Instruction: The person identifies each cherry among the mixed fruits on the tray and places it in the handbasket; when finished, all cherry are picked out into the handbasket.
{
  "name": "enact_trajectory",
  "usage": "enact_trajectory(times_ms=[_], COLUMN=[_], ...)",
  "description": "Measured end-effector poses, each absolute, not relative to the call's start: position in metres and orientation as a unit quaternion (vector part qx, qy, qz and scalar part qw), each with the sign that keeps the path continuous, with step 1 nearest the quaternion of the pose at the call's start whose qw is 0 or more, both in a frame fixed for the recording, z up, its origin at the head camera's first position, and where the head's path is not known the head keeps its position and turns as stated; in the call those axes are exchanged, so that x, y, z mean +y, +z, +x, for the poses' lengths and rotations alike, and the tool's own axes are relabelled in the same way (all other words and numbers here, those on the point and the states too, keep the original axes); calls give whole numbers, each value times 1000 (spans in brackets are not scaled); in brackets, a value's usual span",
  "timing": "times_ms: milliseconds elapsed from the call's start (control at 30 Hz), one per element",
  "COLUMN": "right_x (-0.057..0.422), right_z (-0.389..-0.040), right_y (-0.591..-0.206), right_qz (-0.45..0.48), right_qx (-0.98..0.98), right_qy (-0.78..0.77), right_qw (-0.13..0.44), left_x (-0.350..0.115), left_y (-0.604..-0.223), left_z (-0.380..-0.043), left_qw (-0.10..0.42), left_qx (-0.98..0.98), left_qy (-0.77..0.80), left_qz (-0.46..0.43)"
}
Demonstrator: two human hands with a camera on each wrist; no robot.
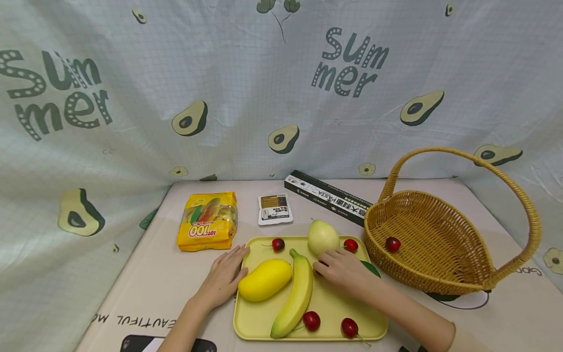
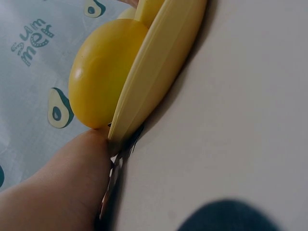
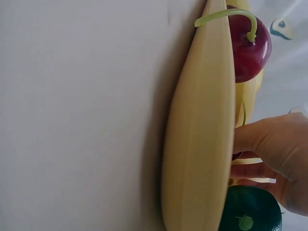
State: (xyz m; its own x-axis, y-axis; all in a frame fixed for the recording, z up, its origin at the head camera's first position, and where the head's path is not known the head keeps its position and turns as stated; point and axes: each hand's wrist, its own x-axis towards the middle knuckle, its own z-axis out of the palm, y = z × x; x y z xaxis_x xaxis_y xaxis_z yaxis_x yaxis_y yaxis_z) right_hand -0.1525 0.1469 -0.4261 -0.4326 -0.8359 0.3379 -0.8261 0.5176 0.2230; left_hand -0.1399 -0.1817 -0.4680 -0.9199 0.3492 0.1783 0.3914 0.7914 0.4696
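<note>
On my head feed, a pale pinkish counter printed with lettering meets a pale grey-blue cloth backdrop patterned with avocados and "summer". A pale yellow rectangular tray lies on it, a brown wicker basket just beside its right end. I see the left hand, fingers extended, touching the tray's left edge beside a yellow mango, gripping nothing. The right hand reaches over the tray near a pale yellow-green pear; I cannot tell whether its fingers hold anything.
</note>
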Motion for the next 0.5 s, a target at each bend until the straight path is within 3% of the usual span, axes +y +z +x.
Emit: enact_trajectory(times_ms=[500], right_x=[147], right_z=[-151], right_y=[-428], right_qz=[470], right_qx=[-862], right_qy=[-2], right_qw=[190], left_x=[-182], left_y=[-469], left_z=[-141], left_qw=[35], left_qx=[-947], left_qy=[-254], left_qz=[-192])
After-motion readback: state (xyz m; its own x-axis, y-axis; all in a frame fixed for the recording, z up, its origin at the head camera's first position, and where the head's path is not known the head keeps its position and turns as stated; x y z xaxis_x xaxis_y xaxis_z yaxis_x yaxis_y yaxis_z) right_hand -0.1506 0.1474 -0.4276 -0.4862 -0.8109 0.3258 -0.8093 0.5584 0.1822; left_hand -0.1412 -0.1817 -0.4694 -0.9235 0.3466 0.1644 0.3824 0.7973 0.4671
